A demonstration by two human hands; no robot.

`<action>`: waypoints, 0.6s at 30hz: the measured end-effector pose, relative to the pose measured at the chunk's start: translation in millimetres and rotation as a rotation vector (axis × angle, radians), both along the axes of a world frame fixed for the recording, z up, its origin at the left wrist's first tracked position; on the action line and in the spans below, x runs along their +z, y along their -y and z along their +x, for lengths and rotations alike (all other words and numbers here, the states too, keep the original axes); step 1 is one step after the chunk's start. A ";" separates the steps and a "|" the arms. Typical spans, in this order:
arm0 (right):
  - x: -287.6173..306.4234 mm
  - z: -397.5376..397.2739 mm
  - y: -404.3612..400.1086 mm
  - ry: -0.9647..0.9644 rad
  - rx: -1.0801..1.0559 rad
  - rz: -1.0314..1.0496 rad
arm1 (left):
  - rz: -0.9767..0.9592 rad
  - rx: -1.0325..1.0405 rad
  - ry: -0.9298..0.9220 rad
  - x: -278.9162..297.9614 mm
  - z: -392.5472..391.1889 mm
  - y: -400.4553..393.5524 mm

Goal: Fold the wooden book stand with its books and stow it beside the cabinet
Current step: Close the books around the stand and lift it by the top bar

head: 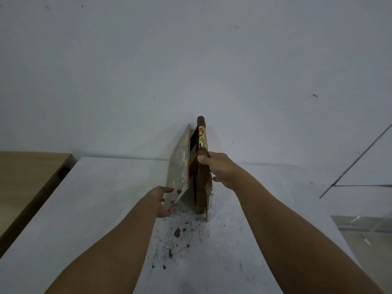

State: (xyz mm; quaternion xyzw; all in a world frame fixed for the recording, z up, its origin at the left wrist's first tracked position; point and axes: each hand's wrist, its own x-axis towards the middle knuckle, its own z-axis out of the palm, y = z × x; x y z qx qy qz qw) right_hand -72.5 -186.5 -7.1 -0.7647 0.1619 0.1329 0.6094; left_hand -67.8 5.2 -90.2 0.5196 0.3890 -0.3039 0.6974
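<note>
Nearly folded wooden book stand [201, 179], upright on a white table [95, 209], near the far edge where tabletop meets a pale wall [191, 60]. Right hand [220, 168] clenched over the stand's top edge, thumb on the near side, fingers wrapped behind. Left hand [162, 201] gripping the near lower corner of a worn book [179, 168], thumb on its face, fingers underneath; book tilted, leaning left off the stand, a narrow dark gap between the two. Second book with a green patterned spine [201, 137] pressed flat against the stand's right leaf. Dark specks and flakes [178, 232] scattered on the tabletop just in front of the stand. Bare tabletop on both sides. Left table edge next to a lower tan wooden surface [25, 177]. Clear plastic sheet [364, 225] off the right edge.
</note>
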 end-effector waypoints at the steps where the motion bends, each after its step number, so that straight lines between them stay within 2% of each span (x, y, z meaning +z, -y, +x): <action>1: 0.5 -0.7 1.2 -0.007 -0.002 0.006 | -0.016 -0.029 -0.011 -1.0 0.2 2.7; 4: 0.2 -0.4 5.3 -0.020 -0.015 0.012 | -0.030 -0.123 -0.006 -15.0 8.4 14.5; 10: -0.3 0.7 10.9 -0.041 -0.011 0.001 | -0.073 -0.359 0.038 -2.7 12.1 45.7; 18: 20.1 19.3 -1.5 -0.035 -0.039 -0.024 | 0.156 -0.435 0.235 8.8 42.1 23.2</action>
